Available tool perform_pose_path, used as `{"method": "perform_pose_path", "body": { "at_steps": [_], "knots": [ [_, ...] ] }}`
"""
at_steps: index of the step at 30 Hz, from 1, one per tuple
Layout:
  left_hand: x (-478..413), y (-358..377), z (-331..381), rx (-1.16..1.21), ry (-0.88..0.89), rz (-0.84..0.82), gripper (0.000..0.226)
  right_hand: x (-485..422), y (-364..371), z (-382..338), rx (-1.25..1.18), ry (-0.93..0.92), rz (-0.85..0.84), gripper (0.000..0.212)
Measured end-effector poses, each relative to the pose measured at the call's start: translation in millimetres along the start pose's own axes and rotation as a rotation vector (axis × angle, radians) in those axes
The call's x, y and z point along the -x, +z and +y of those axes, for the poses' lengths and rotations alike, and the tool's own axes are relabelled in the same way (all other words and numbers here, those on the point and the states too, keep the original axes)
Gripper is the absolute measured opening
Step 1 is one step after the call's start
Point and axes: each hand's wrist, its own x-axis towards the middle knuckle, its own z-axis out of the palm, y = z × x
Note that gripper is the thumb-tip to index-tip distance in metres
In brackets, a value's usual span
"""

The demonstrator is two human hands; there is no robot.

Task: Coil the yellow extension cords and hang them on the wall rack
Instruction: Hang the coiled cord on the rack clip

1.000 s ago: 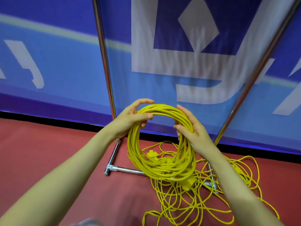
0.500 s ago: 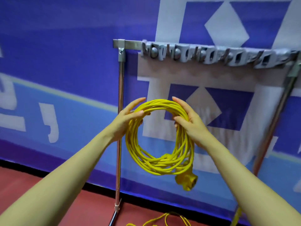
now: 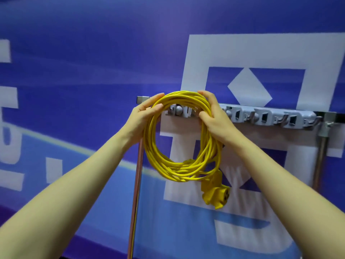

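Cord fills the middle of my view: the yellow extension cord (image 3: 179,171) is wound into one round coil of many loops, bright and glossy. The strands lie tight together across the top and fan slightly apart along the bottom. A chunky yellow socket end (image 3: 216,193) of the same colour hangs free below the ring at about five o'clock, tilted, with its dark slots facing down and to the right. A second small yellow lump sits among the bottom strands near six o'clock, too blurred to name.

My left hand (image 3: 143,118) grips the coil at about ten o'clock, fingers wrapped over the outside of the bundle and thumb laid along the inner side. My right hand (image 3: 214,116) grips it at about two o'clock, fingers curled over the strands from above. Both hands are closed round the cord.

I hold the coil up against the left end of the grey wall rack (image 3: 270,117), a long bar of hooks and clips running off toward three o'clock. One round grey knob shows through the ring near twelve o'clock. Whether the cord touches a hook, I cannot tell. The rack sits on a metal frame with a left post (image 3: 137,184) at seven o'clock and a right post (image 3: 320,156) at three o'clock. Behind it hangs a blue and white banner (image 3: 74,71).
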Motion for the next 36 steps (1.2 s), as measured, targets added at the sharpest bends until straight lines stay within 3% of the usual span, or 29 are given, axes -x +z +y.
{"method": "perform_pose_path", "body": {
  "at_steps": [9, 15, 21, 24, 30, 33, 36],
  "knots": [
    [-49, 0, -10, -0.082, 0.005, 0.078, 0.033, -36, 1, 3, 0.222, 0.095, -0.007, 0.052],
    [-50, -2, -28, -0.064, 0.043, 0.122, 0.028, -33, 15, 18, 0.422, 0.141, 0.001, 0.061],
    [-47, 3, -45, -0.048, 0.118, 0.181, 0.032, -28, 20, 21, 0.54, 0.076, 0.012, 0.069],
    [-49, 9, -45, -0.087, 0.151, 0.224, 0.028, -28, 16, 19, 0.48, 0.051, 0.0, 0.064],
    [-49, 19, -53, -0.323, 0.281, 0.364, 0.03, -31, 16, 24, 0.137, 0.104, 0.024, 0.052],
    [-49, 22, -54, -0.212, 0.309, 0.465, 0.035, -31, 19, 30, -0.029, 0.066, 0.088, 0.045],
    [-49, 15, -61, -0.215, 0.362, 0.464, 0.023, -29, 20, 33, -0.103, 0.077, 0.094, 0.037]
  ]
}}
